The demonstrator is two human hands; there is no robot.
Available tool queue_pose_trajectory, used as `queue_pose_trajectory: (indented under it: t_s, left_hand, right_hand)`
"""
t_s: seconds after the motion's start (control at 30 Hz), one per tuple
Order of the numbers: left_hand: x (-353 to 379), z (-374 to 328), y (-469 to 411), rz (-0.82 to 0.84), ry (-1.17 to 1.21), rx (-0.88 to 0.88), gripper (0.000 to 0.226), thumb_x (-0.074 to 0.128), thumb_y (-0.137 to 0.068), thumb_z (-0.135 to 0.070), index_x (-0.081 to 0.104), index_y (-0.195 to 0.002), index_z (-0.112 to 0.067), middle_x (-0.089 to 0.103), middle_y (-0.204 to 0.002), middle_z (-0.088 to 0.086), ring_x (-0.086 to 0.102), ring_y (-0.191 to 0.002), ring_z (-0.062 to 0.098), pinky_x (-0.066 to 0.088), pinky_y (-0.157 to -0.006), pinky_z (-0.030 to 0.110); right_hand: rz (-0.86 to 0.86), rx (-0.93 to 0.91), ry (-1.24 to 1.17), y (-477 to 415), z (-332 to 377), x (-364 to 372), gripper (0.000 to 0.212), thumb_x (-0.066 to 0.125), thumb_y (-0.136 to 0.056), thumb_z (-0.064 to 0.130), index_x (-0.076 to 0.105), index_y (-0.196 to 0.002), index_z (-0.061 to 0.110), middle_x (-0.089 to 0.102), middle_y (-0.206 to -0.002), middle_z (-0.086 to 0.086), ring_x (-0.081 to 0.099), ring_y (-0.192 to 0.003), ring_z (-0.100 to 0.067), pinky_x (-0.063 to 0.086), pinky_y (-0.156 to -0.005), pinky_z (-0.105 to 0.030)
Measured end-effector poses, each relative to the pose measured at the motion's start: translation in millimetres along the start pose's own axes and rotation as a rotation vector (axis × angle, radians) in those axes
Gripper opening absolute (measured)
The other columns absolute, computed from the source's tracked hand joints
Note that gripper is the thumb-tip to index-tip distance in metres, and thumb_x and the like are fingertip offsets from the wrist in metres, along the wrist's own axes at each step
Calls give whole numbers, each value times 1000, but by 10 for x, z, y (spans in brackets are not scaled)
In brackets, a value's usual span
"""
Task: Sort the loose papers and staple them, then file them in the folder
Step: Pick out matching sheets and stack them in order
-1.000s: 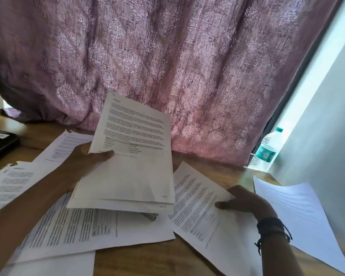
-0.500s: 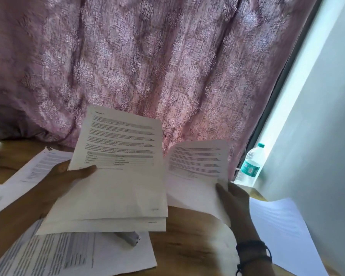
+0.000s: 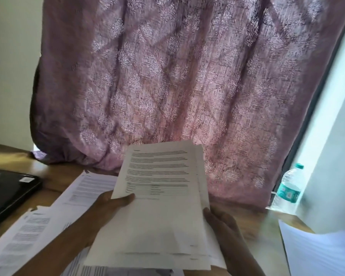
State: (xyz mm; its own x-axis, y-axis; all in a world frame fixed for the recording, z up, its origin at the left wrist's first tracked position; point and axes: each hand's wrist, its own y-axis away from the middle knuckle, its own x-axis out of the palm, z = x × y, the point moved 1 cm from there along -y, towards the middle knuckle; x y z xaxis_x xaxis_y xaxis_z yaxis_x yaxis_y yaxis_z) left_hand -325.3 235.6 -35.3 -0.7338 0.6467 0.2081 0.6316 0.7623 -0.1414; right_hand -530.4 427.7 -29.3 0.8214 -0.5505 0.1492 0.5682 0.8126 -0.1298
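Observation:
A stack of printed papers (image 3: 159, 212) is held up above the wooden table (image 3: 62, 176), tilted toward me. My left hand (image 3: 110, 206) grips its left edge, thumb on the top page. My right hand (image 3: 221, 226) holds the stack's right edge from behind, fingers under the sheets. More loose printed papers (image 3: 48, 216) lie spread on the table at the left, and another sheet (image 3: 317, 253) lies at the right. No stapler or folder shows in this frame.
A black laptop-like object (image 3: 10, 192) lies at the left edge of the table. A plastic water bottle (image 3: 289, 192) stands at the back right by the window frame. A purple patterned curtain (image 3: 177, 86) hangs behind the table.
My right hand lifted a sheet off the table and brought it left, behind the stack in my left hand. Both hands now hold one stack. The view tilted upward.

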Motion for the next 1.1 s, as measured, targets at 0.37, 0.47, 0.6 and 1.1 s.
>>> queue_pose_trajectory:
  t_s: [0.37, 0.47, 0.6, 1.1]
  left_hand:
    - [97, 10, 61, -27, 49, 88, 16, 64, -87, -10, 68, -94, -23, 76, -89, -6, 72, -80, 12, 56, -62, 20]
    - [101, -22, 86, -10, 94, 82, 24, 78, -77, -24, 69, -99, -22, 75, -99, -2, 73, -82, 12, 57, -67, 24]
    - [77, -11, 91, 58, 85, 71, 90, 90, -30, -59, 68, -109, -24, 73, -108, -3, 70, -98, 16, 56, -83, 32]
    - [-6, 5, 37, -33, -63, 69, 16, 69, -83, -23, 64, -97, -30, 73, -83, -23, 66, -86, -1, 49, -84, 25]
  right_hand:
    - [87, -24, -6, 19, -79, 128, 53, 82, -73, 26, 64, -116, 0, 71, -108, -20, 70, -98, -35, 59, -74, -36]
    - [59, -78, 82, 5, -104, 92, 45, 81, -75, 10, 63, -114, -2, 73, -103, -19, 71, -93, -35, 59, -74, -37]
    - [4, -103, 95, 28, -85, 90, 27, 65, -85, 0, 65, -112, 0, 74, -101, -18, 72, -89, -34, 59, -70, -35]
    - [-53, -130, 113, 66, -86, 77, 28, 81, -71, 21, 70, -80, -4, 73, -78, -19, 70, -63, -24, 53, -52, -26]
